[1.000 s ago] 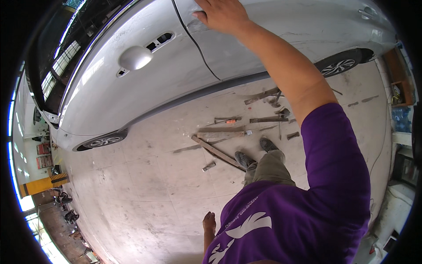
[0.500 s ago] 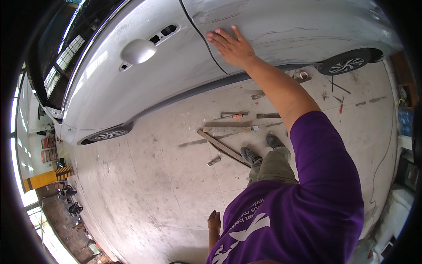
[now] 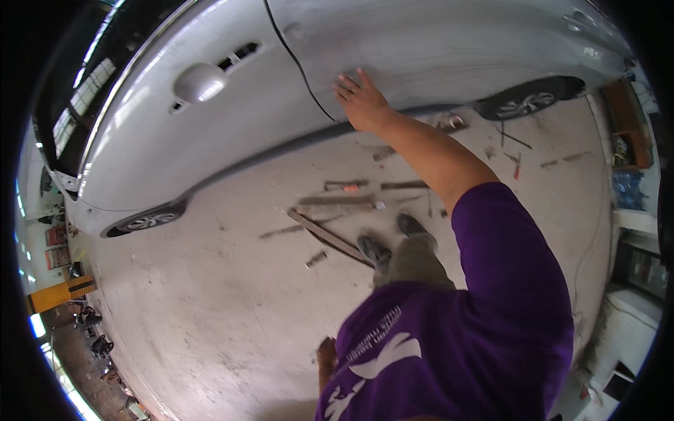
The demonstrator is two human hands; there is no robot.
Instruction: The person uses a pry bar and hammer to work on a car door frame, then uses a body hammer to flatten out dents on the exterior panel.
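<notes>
My right hand (image 3: pixel 362 104) lies with spread fingers against the scuffed, dull grey side panel (image 3: pixel 421 59) of a silver car, just right of the door gap. It holds nothing. To its left is the car door (image 3: pixel 239 116), with a rounded handle (image 3: pixel 201 83) and a dark cut-out (image 3: pixel 239 55) beside it. Low at my left side hangs my left hand (image 3: pixel 327 352), close to my purple shirt. It is small and blurred, so its fingers cannot be made out, and nothing shows in it.
On the concrete floor lie wooden bars (image 3: pixel 330 237), an orange-handled tool (image 3: pixel 345 186), a red-handled tool (image 3: pixel 517 168) and a short block (image 3: pixel 316 259), close to my shoes (image 3: pixel 373 249). A wheel (image 3: pixel 525 104) is at the right. Shelving (image 3: pixel 632 151) lines the right side.
The view has shifted, so the car and floor sit further left. My right hand has slid down the panel, away from the dark scratches. My left hand still hangs low.
</notes>
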